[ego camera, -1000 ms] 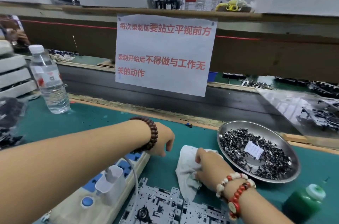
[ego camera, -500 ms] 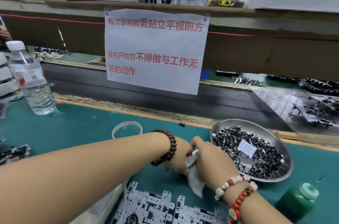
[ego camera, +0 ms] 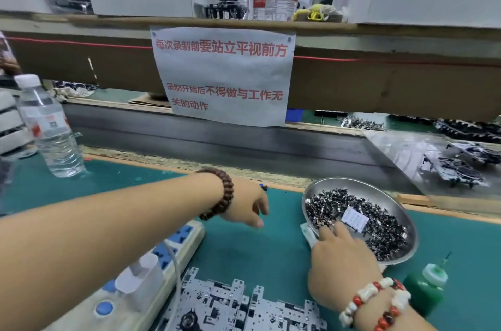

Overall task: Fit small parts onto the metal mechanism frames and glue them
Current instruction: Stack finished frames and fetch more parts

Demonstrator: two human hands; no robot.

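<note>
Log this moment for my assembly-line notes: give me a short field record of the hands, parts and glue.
left hand: held over the green mat, fingers relaxed, holding nothing
right hand: fingers reaching over the near rim of the metal dish; a bit of white cloth shows at its fingertips
small parts: dark pile in the dish, a paper slip on top
metal frames: flat at the near edge
glue bottle: green, upright, right of the right wrist
power strip: under the left forearm
</note>
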